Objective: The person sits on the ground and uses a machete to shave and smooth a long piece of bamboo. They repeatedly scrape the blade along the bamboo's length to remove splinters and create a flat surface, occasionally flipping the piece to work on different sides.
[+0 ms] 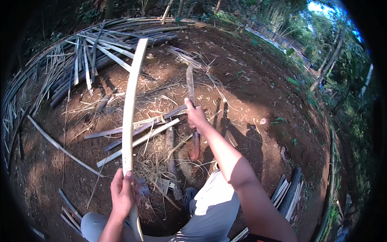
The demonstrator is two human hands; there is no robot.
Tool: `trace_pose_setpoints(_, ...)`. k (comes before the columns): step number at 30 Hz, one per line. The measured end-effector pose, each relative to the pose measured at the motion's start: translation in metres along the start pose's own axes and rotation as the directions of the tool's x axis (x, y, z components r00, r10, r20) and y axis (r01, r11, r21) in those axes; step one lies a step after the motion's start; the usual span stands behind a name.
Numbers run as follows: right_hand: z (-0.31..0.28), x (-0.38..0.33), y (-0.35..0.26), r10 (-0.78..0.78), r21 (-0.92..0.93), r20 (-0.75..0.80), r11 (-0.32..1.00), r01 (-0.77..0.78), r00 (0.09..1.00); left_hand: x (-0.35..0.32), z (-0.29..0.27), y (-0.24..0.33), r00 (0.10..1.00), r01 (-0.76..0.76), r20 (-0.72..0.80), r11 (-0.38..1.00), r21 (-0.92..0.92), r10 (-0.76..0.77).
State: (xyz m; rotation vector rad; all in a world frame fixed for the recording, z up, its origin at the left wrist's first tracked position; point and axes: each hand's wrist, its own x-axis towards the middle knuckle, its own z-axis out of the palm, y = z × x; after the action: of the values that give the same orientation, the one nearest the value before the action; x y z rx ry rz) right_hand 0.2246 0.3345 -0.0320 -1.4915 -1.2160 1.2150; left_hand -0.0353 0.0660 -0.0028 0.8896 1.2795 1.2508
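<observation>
A long, pale split bamboo strip (130, 101) stands nearly upright in front of me, its upper end curving slightly right. My left hand (123, 195) is closed around its lower part, and the strip's tail runs down past my wrist to the lower edge. My right hand (196, 117) grips a machete (190, 84) around its middle, thumb extended along it. The worn, dark blade points away from me, while the reddish-brown handle end (194, 150) extends back below the fist. A gap separates the machete from the bamboo strip.
Several split bamboo strips (139, 142) lie across the ground ahead, among curled shavings (155, 167). A large heap of bamboo poles and slats (117, 50) fills the far left. One long pole (60, 146) lies at left, and a bundle (291, 191) sits at lower right.
</observation>
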Motion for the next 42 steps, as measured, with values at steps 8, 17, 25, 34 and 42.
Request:
trace_pose_setpoints(8,0.055,-0.073,-0.02,-0.317,0.03,0.286,0.946,0.323,0.904,0.028,0.01,-0.004,0.984,-0.16,-0.065,0.985,0.067,0.165)
trace_pose_setpoints(17,0.027,-0.049,-0.027,-0.228,0.255,-0.009,0.941,0.222,0.974,-0.006,0.021,-0.03,0.963,0.156,0.209,0.984,0.083,-0.17)
trace_pose_setpoints(25,-0.002,0.001,0.005,-0.049,0.395,-0.137,0.913,0.1,0.989,-0.015,0.035,-0.031,0.93,0.209,0.26,0.954,0.215,-0.262)
trace_pose_setpoints(34,0.001,0.029,0.029,0.004,0.305,-0.296,0.948,0.09,0.955,-0.016,0.034,-0.023,0.919,0.18,0.261,0.904,0.387,-0.295)
trace_pose_setpoints(42,-0.016,0.054,0.058,0.139,0.353,-0.373,0.935,0.002,0.917,-0.022,0.036,-0.026,0.916,0.093,0.284,0.838,0.538,-0.284)
